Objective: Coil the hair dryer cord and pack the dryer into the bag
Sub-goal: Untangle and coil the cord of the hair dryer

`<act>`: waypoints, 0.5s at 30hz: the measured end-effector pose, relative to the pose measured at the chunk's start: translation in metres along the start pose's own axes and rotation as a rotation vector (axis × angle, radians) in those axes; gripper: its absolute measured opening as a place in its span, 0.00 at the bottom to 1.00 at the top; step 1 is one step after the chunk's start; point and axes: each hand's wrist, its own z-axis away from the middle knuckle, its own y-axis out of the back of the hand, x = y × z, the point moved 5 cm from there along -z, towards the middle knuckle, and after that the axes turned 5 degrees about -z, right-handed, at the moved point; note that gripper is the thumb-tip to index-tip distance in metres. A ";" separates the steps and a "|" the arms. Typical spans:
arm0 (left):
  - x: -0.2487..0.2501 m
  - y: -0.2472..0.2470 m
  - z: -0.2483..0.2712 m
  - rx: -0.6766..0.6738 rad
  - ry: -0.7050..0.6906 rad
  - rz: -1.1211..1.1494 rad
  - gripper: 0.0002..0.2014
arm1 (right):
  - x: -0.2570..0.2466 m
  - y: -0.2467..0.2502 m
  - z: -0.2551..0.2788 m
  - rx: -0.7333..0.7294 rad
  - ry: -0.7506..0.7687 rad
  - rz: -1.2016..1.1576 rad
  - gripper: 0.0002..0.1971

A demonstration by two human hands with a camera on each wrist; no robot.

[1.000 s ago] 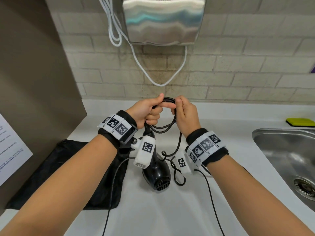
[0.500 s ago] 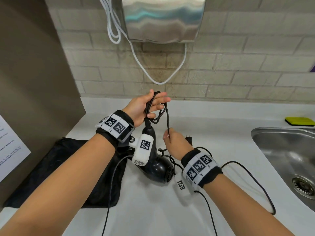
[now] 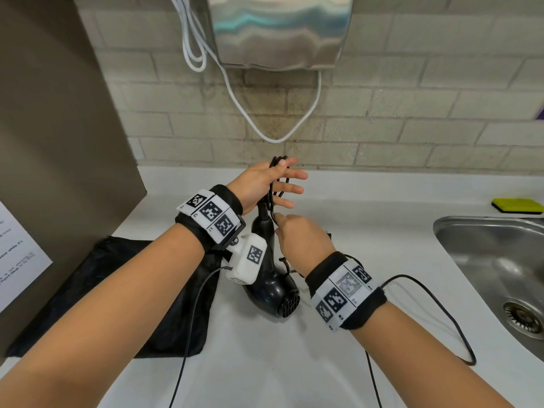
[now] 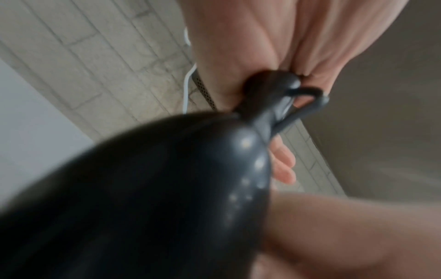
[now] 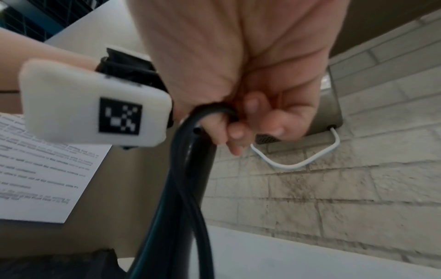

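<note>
Head view: hair dryer upright, handle topmost; left hand thumb and right hand fingers around cord

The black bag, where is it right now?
In the head view, the black bag lies flat on the white counter at the left, just left of the hair dryer, near the brown side wall.

Glossy black plastic hair dryer with thin black cord. Matte black fabric bag on a plain white bench. Black wristbands carry black-and-white pixelled square markers. Beige brick-patterned wall, rippled silver metal hand dryer, yellow-green sponge, grey steel sink.
</note>
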 end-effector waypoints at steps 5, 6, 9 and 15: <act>-0.001 -0.005 -0.001 -0.002 0.040 -0.173 0.18 | -0.009 0.027 0.009 0.101 0.060 -0.097 0.13; 0.000 -0.006 -0.002 0.005 0.058 -0.205 0.16 | -0.011 0.034 0.012 0.141 0.065 -0.150 0.14; -0.002 -0.010 -0.003 0.025 0.144 -0.158 0.12 | -0.012 0.049 0.012 0.196 0.091 -0.142 0.22; -0.002 -0.022 0.002 -0.073 0.152 -0.473 0.21 | -0.001 0.072 0.003 0.226 0.058 -0.213 0.15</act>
